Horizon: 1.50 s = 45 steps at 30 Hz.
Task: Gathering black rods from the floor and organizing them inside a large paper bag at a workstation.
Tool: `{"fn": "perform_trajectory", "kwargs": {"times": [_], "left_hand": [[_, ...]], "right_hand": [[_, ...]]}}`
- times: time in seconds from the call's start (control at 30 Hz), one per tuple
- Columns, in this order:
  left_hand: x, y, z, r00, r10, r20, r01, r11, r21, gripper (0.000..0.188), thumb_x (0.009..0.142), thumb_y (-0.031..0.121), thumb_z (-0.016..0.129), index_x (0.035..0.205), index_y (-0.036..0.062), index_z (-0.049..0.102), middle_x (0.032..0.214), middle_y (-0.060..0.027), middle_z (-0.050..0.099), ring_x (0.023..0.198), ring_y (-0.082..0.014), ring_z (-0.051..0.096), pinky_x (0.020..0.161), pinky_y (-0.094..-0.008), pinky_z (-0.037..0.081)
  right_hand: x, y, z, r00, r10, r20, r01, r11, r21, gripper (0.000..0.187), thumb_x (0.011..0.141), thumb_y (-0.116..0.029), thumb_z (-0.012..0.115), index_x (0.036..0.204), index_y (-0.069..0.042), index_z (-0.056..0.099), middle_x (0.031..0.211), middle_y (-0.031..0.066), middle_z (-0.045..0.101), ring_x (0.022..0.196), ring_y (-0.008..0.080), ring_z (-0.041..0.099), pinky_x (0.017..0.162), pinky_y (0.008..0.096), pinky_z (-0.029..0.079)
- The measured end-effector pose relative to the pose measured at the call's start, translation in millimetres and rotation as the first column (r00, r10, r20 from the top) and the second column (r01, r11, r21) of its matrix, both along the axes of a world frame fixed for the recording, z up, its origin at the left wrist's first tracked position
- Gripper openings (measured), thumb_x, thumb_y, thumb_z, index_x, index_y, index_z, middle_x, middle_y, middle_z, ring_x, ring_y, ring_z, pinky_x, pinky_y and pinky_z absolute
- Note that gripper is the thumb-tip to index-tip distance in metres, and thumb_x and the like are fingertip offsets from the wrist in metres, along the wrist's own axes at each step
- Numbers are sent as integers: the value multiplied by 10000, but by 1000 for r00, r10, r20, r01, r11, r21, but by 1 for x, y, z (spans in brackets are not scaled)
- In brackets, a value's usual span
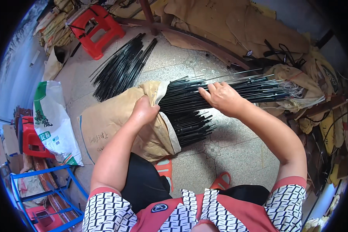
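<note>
our left hand (145,110) grips the folded mouth of a brown sack (110,116), and our right hand (225,98) is curled over a bundle of thin black rods (257,89) that reaches to the opening. just below, more black rods (191,125) stick out of the sack. beyond it we see a loose pile of rods (120,71) on the speckled floor (235,156), near a red stool (92,43) (a white bag with green patches (54,110) is at the sack's left).

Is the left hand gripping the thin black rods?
No, the left hand grips the brown sack near its open mouth, while the right hand is on the thin black rods.
</note>
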State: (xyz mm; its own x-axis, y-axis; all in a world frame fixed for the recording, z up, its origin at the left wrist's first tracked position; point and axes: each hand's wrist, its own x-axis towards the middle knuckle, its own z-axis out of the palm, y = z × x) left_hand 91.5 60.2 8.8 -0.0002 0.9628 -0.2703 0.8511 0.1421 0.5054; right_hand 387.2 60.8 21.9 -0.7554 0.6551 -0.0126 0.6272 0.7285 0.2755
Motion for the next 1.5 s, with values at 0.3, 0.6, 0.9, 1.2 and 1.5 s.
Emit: {"fn": "perform_trajectory", "kwargs": {"times": [0.3,0.6,0.9,1.2,1.5], "left_hand": [[4,2,4,999,-27,31,27,1000,15,442,730,190,623,1035,-125,561,984,-305,628,953,-385,628,849,-395,483],[-5,5,-7,998,-14,56,11,999,53,408,719,181,640,988,-116,565,968,-316,622,968,-428,607,869,-427,473],[3,7,4,999,21,35,-23,999,40,458,708,162,630,1062,-121,565,975,-284,639,935,-351,637,828,-385,488],[1,10,-7,998,-8,54,4,996,86,416,692,160,637,999,-116,590,874,-229,662,831,-283,655,764,-354,504],[-12,12,-17,996,10,94,-12,1000,22,394,703,163,632,978,-116,586,920,-299,642,909,-396,640,812,-416,498]], "right_hand": [[14,6,18,1000,14,-25,-17,994,-106,406,746,-32,605,1131,-7,477,895,125,575,865,270,615,724,368,500],[3,34,-6,991,130,-25,-129,990,48,375,813,-111,541,1173,-18,498,870,74,557,843,215,584,725,342,463],[22,15,3,1000,10,-18,-9,998,56,437,825,-81,531,1250,-3,467,925,81,562,904,216,566,787,349,447],[-76,33,-50,949,94,-301,-136,983,-122,228,757,-97,591,957,-15,520,858,107,610,793,253,638,674,353,496],[-130,29,-63,884,-80,-460,-62,956,-286,355,763,-213,666,1015,25,589,1022,169,594,1056,327,555,932,437,420]]}}
